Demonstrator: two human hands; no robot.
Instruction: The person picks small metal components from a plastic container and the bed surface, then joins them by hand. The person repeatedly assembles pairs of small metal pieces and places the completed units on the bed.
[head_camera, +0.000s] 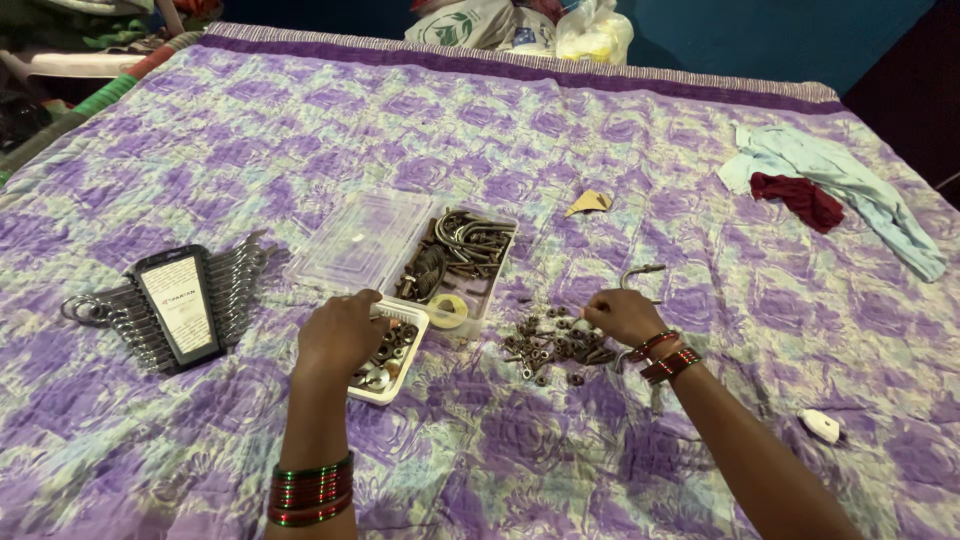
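Head camera view, looking down at a bed covered by a purple patterned quilt (600, 160). Nearest, the left hand (338, 335) rests knuckles-up, fingers curled over the rim of a small white tray (400, 362) that holds washers and nuts; whether it grips anything cannot be told. The right hand (622, 316) sits at the right edge of a loose pile of nuts and bolts (552, 345) lying on the quilt, fingertips pinched together on a small piece in the pile. Both wrists carry red and green bangles. A small white object (821, 425) lies near the right forearm. Left of the tray sits a rack of wrenches (178, 305). Beyond the tray stands a clear plastic box (455, 262) of hooks and bolts, lid open. Farther right lies a pale blue cloth (845, 180), with plastic bags (520, 28) at the far edge.
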